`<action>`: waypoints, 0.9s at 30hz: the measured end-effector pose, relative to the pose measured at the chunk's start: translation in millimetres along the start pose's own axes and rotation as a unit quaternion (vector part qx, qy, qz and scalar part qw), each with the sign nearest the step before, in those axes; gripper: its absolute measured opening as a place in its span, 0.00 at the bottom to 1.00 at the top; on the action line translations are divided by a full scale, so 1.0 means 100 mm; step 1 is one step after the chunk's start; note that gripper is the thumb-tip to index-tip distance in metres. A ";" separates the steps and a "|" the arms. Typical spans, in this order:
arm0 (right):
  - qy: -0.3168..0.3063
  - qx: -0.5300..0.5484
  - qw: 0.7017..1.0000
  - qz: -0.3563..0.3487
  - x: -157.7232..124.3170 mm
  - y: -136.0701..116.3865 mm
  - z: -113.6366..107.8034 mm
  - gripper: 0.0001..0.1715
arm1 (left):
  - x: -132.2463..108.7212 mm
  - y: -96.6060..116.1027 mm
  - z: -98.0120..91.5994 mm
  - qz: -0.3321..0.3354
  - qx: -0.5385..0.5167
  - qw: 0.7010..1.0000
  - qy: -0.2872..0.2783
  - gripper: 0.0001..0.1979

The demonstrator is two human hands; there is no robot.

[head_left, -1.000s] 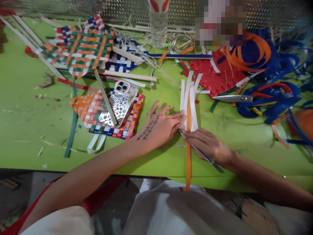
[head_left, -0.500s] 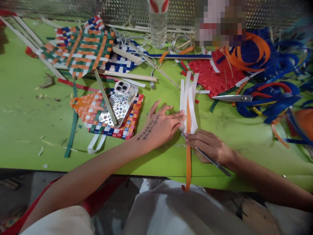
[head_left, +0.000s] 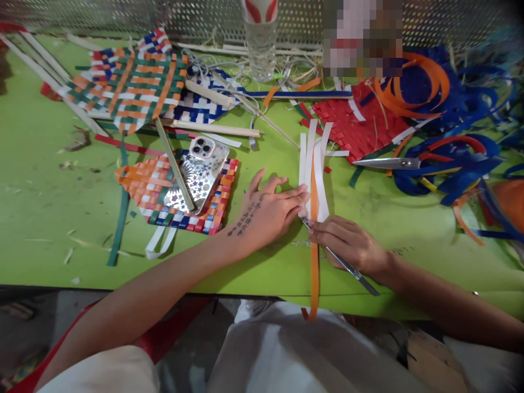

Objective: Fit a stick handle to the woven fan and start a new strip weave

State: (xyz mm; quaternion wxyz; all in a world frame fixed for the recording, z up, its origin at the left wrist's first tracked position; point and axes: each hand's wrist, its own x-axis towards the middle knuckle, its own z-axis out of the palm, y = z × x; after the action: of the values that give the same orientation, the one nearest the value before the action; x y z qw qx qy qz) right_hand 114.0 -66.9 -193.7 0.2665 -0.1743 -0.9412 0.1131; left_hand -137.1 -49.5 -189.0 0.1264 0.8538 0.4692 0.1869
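Observation:
My left hand (head_left: 272,210) lies palm down, its thumb and nearer fingers closed on the lower left end of several white strips (head_left: 310,158). Its two far fingers are spread on the table. An orange strip (head_left: 315,267) runs lengthwise over the white ones and hangs past the table's front edge. My right hand (head_left: 352,243) grips slim metal tweezers (head_left: 347,266), their tip at the base of the white strips by my left fingertips. That base is partly hidden by my fingers.
Left of my hands, a phone (head_left: 208,166) and a wooden stick rest on a woven piece (head_left: 227,196). Scissors (head_left: 388,163) lie right, near blue strips (head_left: 446,180) and a red woven piece (head_left: 368,128). A bottle (head_left: 261,52) stands behind.
Both hands keep nearly the same place and hold. The tweezers' rear end has shifted slightly left, and the whole view has moved a little.

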 end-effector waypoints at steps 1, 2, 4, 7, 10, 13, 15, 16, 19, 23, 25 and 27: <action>-0.001 0.003 1.000 -0.001 -0.01 0.00 0.00 0.15 | 0.00 0.00 0.00 -0.002 -0.002 1.000 -0.002 0.16; -0.002 0.005 1.000 -0.004 -0.02 0.00 0.00 0.16 | 0.00 0.00 0.00 -0.003 -0.004 1.000 -0.004 0.16; -0.007 0.009 1.000 -0.007 -0.03 0.00 0.00 0.17 | 0.00 0.01 0.00 -0.006 -0.007 1.000 -0.006 0.16; -0.011 0.015 1.000 -0.012 -0.04 0.01 0.00 0.18 | 0.00 0.01 0.00 -0.012 -0.007 1.000 -0.007 0.17; -0.011 0.009 1.000 -0.016 -0.05 0.00 0.00 0.18 | 0.00 0.01 0.01 -0.016 -0.006 1.000 -0.009 0.16; -0.004 -0.015 1.000 -0.022 -0.06 -0.01 -0.02 0.17 | 0.00 0.02 0.01 -0.015 -0.002 1.000 -0.007 0.16; 0.003 -0.034 0.999 -0.019 -0.06 -0.02 -0.04 0.16 | -0.01 0.02 0.00 -0.013 0.001 1.000 -0.007 0.17; 0.003 -0.039 0.999 -0.016 -0.05 -0.02 -0.04 0.17 | -0.01 0.02 0.00 -0.012 0.002 1.000 -0.008 0.17; -0.013 -0.037 0.999 0.000 -0.03 -0.02 -0.04 0.18 | -0.01 0.02 0.00 -0.010 0.004 1.000 -0.010 0.18; -0.022 -0.015 1.000 0.011 -0.01 0.00 -0.01 0.17 | -0.01 0.01 0.00 -0.010 -0.005 1.000 -0.010 0.17; -0.013 -0.001 1.000 0.005 -0.01 0.00 0.01 0.16 | 0.00 0.00 0.00 -0.009 -0.005 1.000 -0.010 0.17; -0.005 0.016 1.000 -0.003 -0.02 0.01 0.01 0.15 | 0.00 0.00 0.00 -0.007 -0.003 1.000 -0.009 0.17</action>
State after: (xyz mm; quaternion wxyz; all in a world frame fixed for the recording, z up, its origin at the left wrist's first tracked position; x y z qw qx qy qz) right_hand 115.3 -67.3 -195.9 0.2648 -0.1661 -0.9412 0.1282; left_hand -137.0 -49.6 -189.1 0.1344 0.8515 0.4738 0.1799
